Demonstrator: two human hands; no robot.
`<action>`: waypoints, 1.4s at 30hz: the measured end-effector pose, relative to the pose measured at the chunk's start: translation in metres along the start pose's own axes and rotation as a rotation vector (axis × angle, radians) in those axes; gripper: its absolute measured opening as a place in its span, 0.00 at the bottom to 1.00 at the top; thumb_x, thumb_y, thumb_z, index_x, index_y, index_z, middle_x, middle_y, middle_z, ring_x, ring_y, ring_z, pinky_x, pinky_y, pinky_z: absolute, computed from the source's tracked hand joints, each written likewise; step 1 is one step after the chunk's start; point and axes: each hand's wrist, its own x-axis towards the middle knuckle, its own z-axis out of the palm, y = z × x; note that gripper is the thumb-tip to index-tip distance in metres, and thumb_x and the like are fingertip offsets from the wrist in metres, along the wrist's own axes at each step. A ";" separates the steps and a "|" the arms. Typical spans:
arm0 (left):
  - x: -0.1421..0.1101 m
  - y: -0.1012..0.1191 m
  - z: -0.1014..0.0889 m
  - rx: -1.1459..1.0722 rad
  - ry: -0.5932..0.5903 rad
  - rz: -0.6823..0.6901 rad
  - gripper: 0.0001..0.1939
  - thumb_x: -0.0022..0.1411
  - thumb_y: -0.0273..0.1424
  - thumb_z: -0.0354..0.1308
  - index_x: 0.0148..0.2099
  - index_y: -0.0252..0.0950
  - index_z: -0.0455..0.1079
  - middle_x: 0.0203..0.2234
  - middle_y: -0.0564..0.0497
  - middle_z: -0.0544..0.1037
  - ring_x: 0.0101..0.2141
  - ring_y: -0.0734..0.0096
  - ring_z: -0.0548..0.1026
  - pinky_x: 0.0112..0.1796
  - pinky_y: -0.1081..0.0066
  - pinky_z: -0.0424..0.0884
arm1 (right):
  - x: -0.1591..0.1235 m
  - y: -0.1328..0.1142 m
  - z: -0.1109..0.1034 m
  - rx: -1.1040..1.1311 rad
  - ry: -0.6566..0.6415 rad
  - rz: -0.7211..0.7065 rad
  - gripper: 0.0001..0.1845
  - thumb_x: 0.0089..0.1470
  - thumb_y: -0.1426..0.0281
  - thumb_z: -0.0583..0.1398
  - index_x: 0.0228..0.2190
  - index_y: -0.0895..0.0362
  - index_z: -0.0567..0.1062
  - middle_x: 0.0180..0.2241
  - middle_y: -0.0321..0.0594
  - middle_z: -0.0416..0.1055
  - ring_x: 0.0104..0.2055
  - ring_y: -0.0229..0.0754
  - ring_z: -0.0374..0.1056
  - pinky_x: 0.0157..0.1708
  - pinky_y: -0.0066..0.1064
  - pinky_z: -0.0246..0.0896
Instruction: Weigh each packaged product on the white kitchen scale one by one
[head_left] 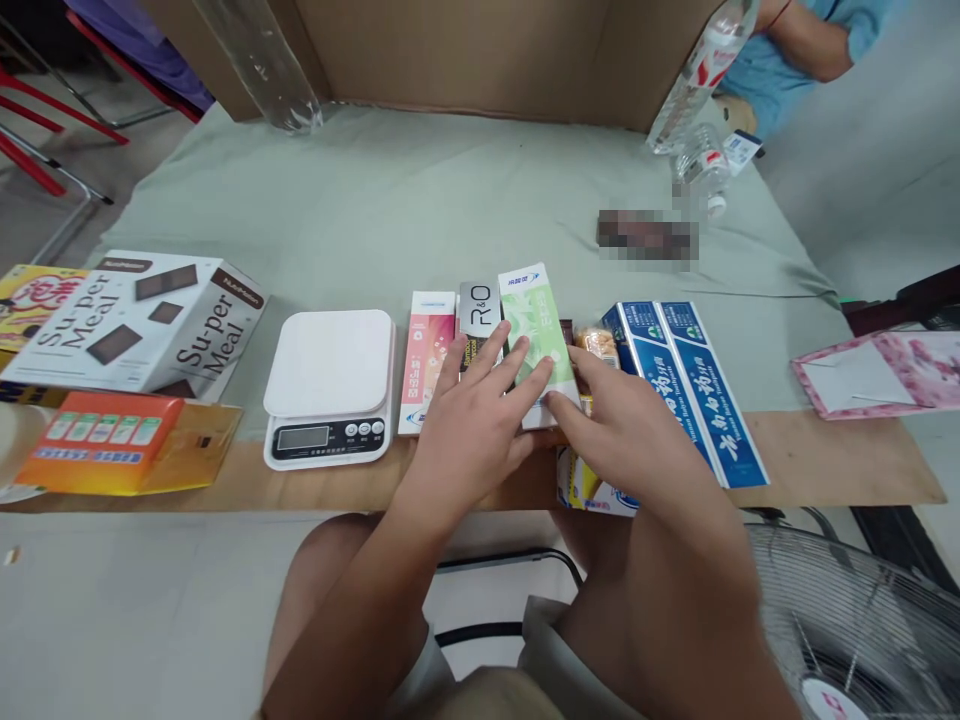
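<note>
My left hand (474,418) lies with its fingers spread over a row of upright-printed slim boxes. Its fingertips rest on the green and white box (531,310) and the black and silver R&O box (478,305). Beside its thumb-free edge is a pink box (429,350). My right hand (626,420) is at the green box's lower right corner, thumb and index finger apart and touching it; its other fingers are hidden. Under and beside my right hand are a small packet with a golden-brown picture (598,345), a yellow and white pack (592,490) and two blue toothpaste boxes (709,390).
Left of the row is a white kitchen scale (330,365). Further left are a Su-per Meal box (142,320) and an orange box (112,440). Plastic bottles (701,165) and a large cardboard box (480,60) stand at the back. A fan (855,600) is at lower right; another person (810,50) sits beyond.
</note>
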 end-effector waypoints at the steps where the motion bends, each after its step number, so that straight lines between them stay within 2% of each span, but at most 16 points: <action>1: 0.001 0.000 0.001 -0.017 0.025 0.014 0.29 0.66 0.28 0.63 0.68 0.39 0.68 0.67 0.41 0.71 0.72 0.43 0.60 0.71 0.34 0.55 | -0.003 -0.001 -0.003 0.035 0.008 0.008 0.15 0.63 0.64 0.54 0.48 0.53 0.75 0.40 0.44 0.82 0.37 0.52 0.77 0.32 0.38 0.64; 5: 0.003 -0.001 0.007 -0.149 0.190 0.088 0.32 0.66 0.28 0.64 0.70 0.44 0.65 0.71 0.43 0.67 0.73 0.37 0.57 0.69 0.31 0.57 | -0.019 -0.005 -0.011 0.206 0.130 0.024 0.23 0.64 0.65 0.55 0.59 0.53 0.70 0.51 0.48 0.80 0.48 0.54 0.78 0.45 0.46 0.72; 9: -0.004 -0.006 -0.001 -0.442 0.423 0.207 0.28 0.70 0.29 0.62 0.69 0.50 0.66 0.78 0.48 0.47 0.75 0.44 0.53 0.69 0.45 0.64 | -0.032 -0.019 -0.008 0.419 0.250 -0.128 0.30 0.65 0.64 0.58 0.66 0.50 0.63 0.63 0.49 0.72 0.61 0.53 0.73 0.58 0.48 0.72; 11: -0.016 -0.013 -0.013 -0.567 0.449 0.184 0.28 0.71 0.34 0.61 0.70 0.55 0.65 0.79 0.53 0.41 0.75 0.44 0.51 0.69 0.47 0.65 | -0.034 -0.036 0.001 0.480 0.249 -0.187 0.31 0.65 0.65 0.57 0.68 0.50 0.61 0.66 0.48 0.69 0.64 0.52 0.71 0.61 0.48 0.71; 13: -0.033 -0.025 -0.027 -0.675 0.448 0.080 0.32 0.70 0.42 0.61 0.73 0.58 0.58 0.79 0.54 0.43 0.75 0.41 0.53 0.68 0.46 0.67 | -0.031 -0.057 0.015 0.513 0.202 -0.229 0.31 0.66 0.67 0.55 0.68 0.53 0.60 0.67 0.48 0.68 0.66 0.51 0.69 0.63 0.48 0.70; 15: -0.052 -0.042 -0.037 -0.766 0.486 -0.034 0.36 0.71 0.46 0.60 0.75 0.59 0.52 0.78 0.51 0.50 0.73 0.42 0.59 0.65 0.47 0.71 | -0.026 -0.081 0.031 0.526 0.136 -0.271 0.31 0.66 0.68 0.53 0.69 0.57 0.59 0.67 0.50 0.68 0.68 0.51 0.67 0.64 0.47 0.69; 17: -0.070 -0.060 -0.041 -0.786 0.553 -0.120 0.35 0.72 0.45 0.59 0.75 0.57 0.53 0.75 0.49 0.58 0.72 0.45 0.62 0.65 0.49 0.72 | -0.021 -0.102 0.048 0.501 0.052 -0.301 0.33 0.66 0.68 0.51 0.69 0.61 0.57 0.67 0.53 0.68 0.67 0.52 0.69 0.63 0.48 0.70; 19: -0.087 -0.078 -0.039 -0.728 0.582 -0.233 0.31 0.72 0.40 0.58 0.74 0.52 0.57 0.73 0.47 0.63 0.72 0.49 0.61 0.68 0.50 0.67 | -0.016 -0.121 0.063 0.412 -0.064 -0.293 0.34 0.66 0.68 0.50 0.70 0.63 0.55 0.63 0.57 0.72 0.60 0.55 0.74 0.57 0.50 0.73; 22: -0.104 -0.095 -0.036 -0.639 0.518 -0.409 0.28 0.72 0.33 0.56 0.72 0.45 0.62 0.72 0.46 0.64 0.73 0.54 0.60 0.72 0.52 0.60 | -0.012 -0.142 0.081 0.187 -0.231 -0.224 0.34 0.66 0.69 0.49 0.70 0.65 0.53 0.56 0.61 0.77 0.49 0.60 0.79 0.46 0.52 0.74; 24: -0.110 -0.101 -0.038 -0.623 0.425 -0.466 0.29 0.70 0.29 0.54 0.71 0.43 0.63 0.72 0.47 0.65 0.73 0.56 0.60 0.72 0.53 0.60 | -0.010 -0.151 0.090 0.048 -0.282 -0.167 0.33 0.66 0.67 0.50 0.68 0.67 0.55 0.53 0.63 0.78 0.48 0.62 0.78 0.44 0.51 0.72; 26: -0.112 -0.103 -0.041 -0.621 0.346 -0.493 0.30 0.69 0.27 0.52 0.72 0.42 0.63 0.71 0.49 0.66 0.73 0.58 0.60 0.71 0.53 0.61 | -0.008 -0.155 0.097 -0.039 -0.282 -0.156 0.31 0.65 0.67 0.51 0.65 0.68 0.58 0.52 0.63 0.78 0.50 0.62 0.77 0.43 0.47 0.71; 29: -0.111 -0.106 -0.044 -0.632 0.284 -0.539 0.31 0.68 0.26 0.50 0.72 0.41 0.61 0.71 0.49 0.66 0.73 0.59 0.60 0.71 0.53 0.62 | -0.004 -0.156 0.104 -0.090 -0.229 -0.215 0.24 0.63 0.70 0.52 0.58 0.66 0.66 0.51 0.59 0.77 0.51 0.59 0.75 0.43 0.43 0.68; 33: -0.113 -0.112 -0.044 -0.588 0.297 -0.631 0.30 0.68 0.32 0.51 0.71 0.35 0.63 0.71 0.43 0.66 0.72 0.56 0.62 0.71 0.52 0.62 | -0.001 -0.150 0.106 -0.071 -0.192 -0.258 0.14 0.62 0.70 0.53 0.47 0.60 0.70 0.46 0.51 0.78 0.47 0.54 0.74 0.41 0.40 0.67; 37: -0.118 -0.122 -0.045 -0.485 0.371 -0.894 0.31 0.68 0.39 0.55 0.69 0.34 0.64 0.70 0.39 0.67 0.71 0.48 0.63 0.70 0.46 0.61 | -0.002 -0.144 0.104 -0.032 -0.162 -0.267 0.19 0.63 0.65 0.53 0.52 0.57 0.70 0.46 0.47 0.78 0.47 0.54 0.75 0.41 0.41 0.69; 40: -0.120 -0.129 -0.046 -0.506 0.280 -1.050 0.35 0.70 0.45 0.53 0.73 0.35 0.59 0.70 0.38 0.67 0.71 0.43 0.63 0.69 0.42 0.60 | -0.003 -0.140 0.105 -0.043 -0.164 -0.273 0.30 0.63 0.63 0.53 0.63 0.62 0.65 0.57 0.55 0.76 0.56 0.59 0.75 0.48 0.46 0.73; 42: -0.120 -0.131 -0.045 -0.542 0.207 -1.060 0.35 0.71 0.47 0.50 0.73 0.34 0.58 0.67 0.38 0.71 0.68 0.43 0.67 0.67 0.42 0.63 | -0.004 -0.138 0.106 -0.062 -0.163 -0.272 0.37 0.63 0.61 0.53 0.69 0.64 0.59 0.66 0.58 0.68 0.65 0.63 0.69 0.56 0.53 0.71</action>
